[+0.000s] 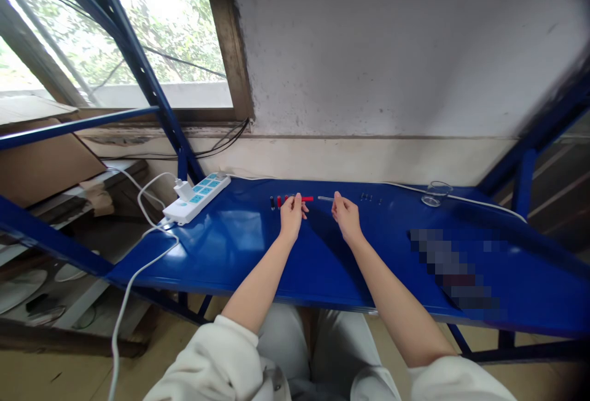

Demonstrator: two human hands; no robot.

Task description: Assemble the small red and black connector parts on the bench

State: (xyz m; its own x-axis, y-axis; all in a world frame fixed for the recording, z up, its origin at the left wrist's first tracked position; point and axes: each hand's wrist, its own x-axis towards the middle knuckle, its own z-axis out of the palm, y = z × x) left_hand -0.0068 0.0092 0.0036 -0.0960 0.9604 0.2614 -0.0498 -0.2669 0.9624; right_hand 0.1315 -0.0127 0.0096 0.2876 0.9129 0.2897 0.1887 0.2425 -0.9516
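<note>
My left hand [291, 214] is closed on a small red cylinder [307, 199], whose end points right. A thin clear tube [326, 198] is pinched in my right hand [345, 214] and points left. The two pieces face each other across a small gap, above the blue table [322, 260]. Just left of my left hand stand a small black piece [272, 203] and a small red piece [279, 202]; another red bit is partly hidden by the fingers. Several tiny clear pieces [366, 197] lie right of my right hand, too small to name.
A white power strip [198, 198] with a plug and cable lies at the table's left. A clear glass cup [436, 193] stands at the back right. A blurred-out dark object [454, 272] lies at the right. Blue metal posts and a wall [391, 51] bound the table.
</note>
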